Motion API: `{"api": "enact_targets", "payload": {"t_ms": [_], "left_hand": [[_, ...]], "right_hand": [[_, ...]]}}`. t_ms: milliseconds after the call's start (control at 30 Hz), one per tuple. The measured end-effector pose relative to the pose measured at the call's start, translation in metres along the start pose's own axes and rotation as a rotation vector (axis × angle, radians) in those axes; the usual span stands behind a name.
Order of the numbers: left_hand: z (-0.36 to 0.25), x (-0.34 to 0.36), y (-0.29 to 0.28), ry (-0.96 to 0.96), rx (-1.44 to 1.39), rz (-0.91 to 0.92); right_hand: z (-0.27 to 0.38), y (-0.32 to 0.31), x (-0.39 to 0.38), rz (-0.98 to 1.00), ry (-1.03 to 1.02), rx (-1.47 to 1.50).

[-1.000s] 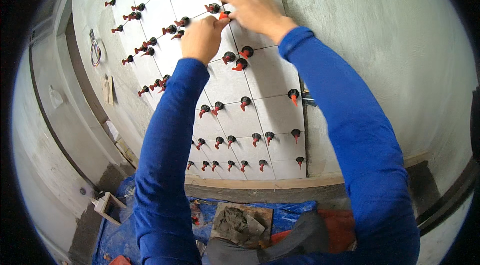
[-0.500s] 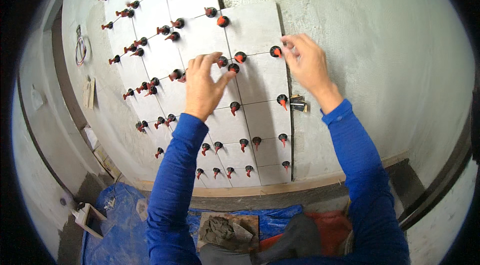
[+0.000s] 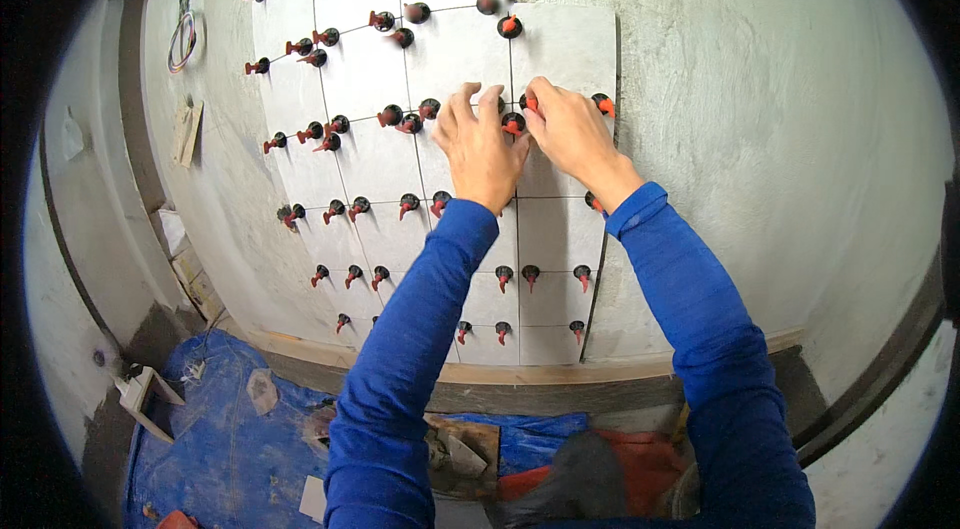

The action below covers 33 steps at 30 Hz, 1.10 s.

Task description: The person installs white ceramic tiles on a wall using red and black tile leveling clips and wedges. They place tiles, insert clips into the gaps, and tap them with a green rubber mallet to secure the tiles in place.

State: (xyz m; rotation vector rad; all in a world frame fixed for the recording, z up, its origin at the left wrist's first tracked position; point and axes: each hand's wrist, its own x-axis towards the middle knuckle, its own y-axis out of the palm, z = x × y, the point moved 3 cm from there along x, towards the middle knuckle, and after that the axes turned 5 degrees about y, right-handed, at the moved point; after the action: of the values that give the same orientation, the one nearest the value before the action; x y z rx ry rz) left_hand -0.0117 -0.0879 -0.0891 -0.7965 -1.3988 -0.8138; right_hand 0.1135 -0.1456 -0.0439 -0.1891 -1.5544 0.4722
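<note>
Pale grey wall tiles (image 3: 560, 54) cover part of the wall, with red-handled, black-based tile levelers along their joints. My right hand (image 3: 578, 134) pinches the handle of one tile leveler (image 3: 529, 103) at a joint crossing near the right column. My left hand (image 3: 478, 151) is beside it against the tiles, fingers apart and curved. Another leveler (image 3: 514, 123) sits between its thumb and fingers; whether they touch it I cannot tell. Further levelers sit above at a crossing (image 3: 510, 26) and at the right tile edge (image 3: 603, 104).
Bare plastered wall (image 3: 740, 129) lies right of the tiles. A wooden batten (image 3: 640, 371) runs below them. On the floor are a blue tarp (image 3: 235, 439), a board with mortar (image 3: 483, 434), partly hidden by my left arm, and a small white stool (image 3: 147, 394).
My right hand has moved left from the outer tile edge onto a leveler beside my left hand. The left hand stays around the same crossing. The view has shifted, moving the tiles rightward.
</note>
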Motion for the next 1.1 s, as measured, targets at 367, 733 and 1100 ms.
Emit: {"api": "enact_targets", "payload": {"t_ms": [367,733,1100], "left_hand": [[-0.051,-0.063,0.066,-1.067,-1.696,0.049],[-0.054,-0.010,0.113,-1.169,-2.522,-0.348],[-0.066,0.007,0.119,-1.037,-2.749,-0.487]], "right_hand": [[0.002,-0.001,0.021,0.136,0.032,-0.069],[0.015,-0.008,0.029,0.204,0.068,-0.268],[0.018,-0.004,0.032,0.375,0.019,-0.607]]}}
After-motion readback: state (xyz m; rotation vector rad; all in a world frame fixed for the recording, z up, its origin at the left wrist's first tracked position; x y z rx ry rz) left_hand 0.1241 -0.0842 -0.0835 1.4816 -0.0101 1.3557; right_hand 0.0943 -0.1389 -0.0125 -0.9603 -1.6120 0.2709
